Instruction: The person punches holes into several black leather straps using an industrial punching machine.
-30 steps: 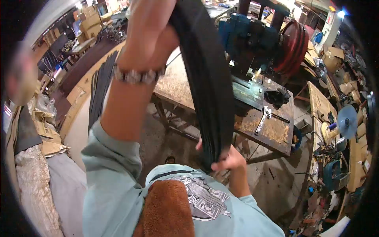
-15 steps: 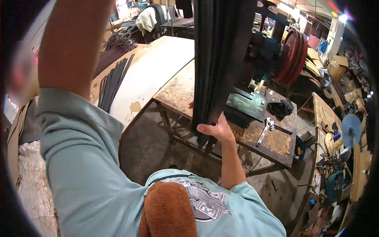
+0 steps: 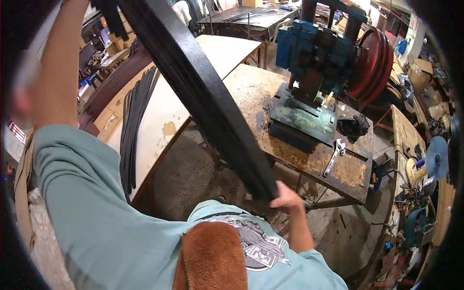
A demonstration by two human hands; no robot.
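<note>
A long bundle of black strips point(image 3: 208, 106) slants across the middle of the head view, from the top left down to my right hand. My right hand point(image 3: 288, 196) is closed round the bundle's lower end, thumb on the near side. My left arm reaches up past the top left edge, so my left hand is out of sight. Below that arm, more black strips point(image 3: 134, 128) lie loosely side by side on the white-topped table point(image 3: 162, 137). The strips' material cannot be made out.
A press machine point(image 3: 314, 63) with a red flywheel point(image 3: 369, 67) stands on the worn wooden table point(image 3: 251, 92). A wrench point(image 3: 333, 157) and a crumpled black bag point(image 3: 354, 126) lie beside it. At right, a cluttered bench carries a small fan point(image 3: 437, 157). Another person point(image 3: 21, 96) is at far left.
The bundle has swung from nearly upright to a slant, its top moving left and its lower end down and right. My right hand has moved down and right with it.
</note>
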